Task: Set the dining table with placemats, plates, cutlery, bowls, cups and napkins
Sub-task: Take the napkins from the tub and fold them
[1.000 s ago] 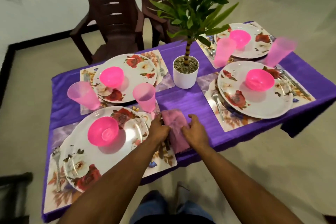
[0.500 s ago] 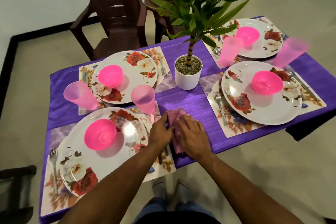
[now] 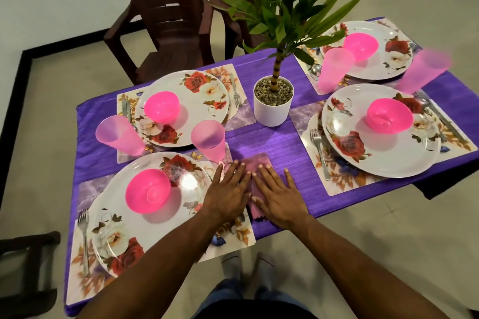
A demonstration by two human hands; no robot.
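A folded pink napkin [image 3: 256, 163] lies on the purple tablecloth [image 3: 272, 142], right of the near-left placemat [image 3: 233, 238]. My left hand [image 3: 228, 193] and my right hand [image 3: 278, 195] lie flat on it side by side, fingers straight, covering most of it. The near-left floral plate [image 3: 124, 228] carries a pink bowl [image 3: 147, 194], with a fork [image 3: 84, 238] at its left and a pink cup [image 3: 209, 140] beyond it. Three other settings with plates, pink bowls, cups and cutlery fill the table.
A potted plant in a white pot [image 3: 272, 103] stands mid-table, its leaves overhanging the far settings. Two dark brown chairs [image 3: 166, 15] stand behind the table. A dark chair part [image 3: 28, 267] shows at the lower left. The table's near edge is at my legs.
My hands have gone from gripping and folding the napkin to lying flat on it with straight fingers. The view has moved closer to the table.
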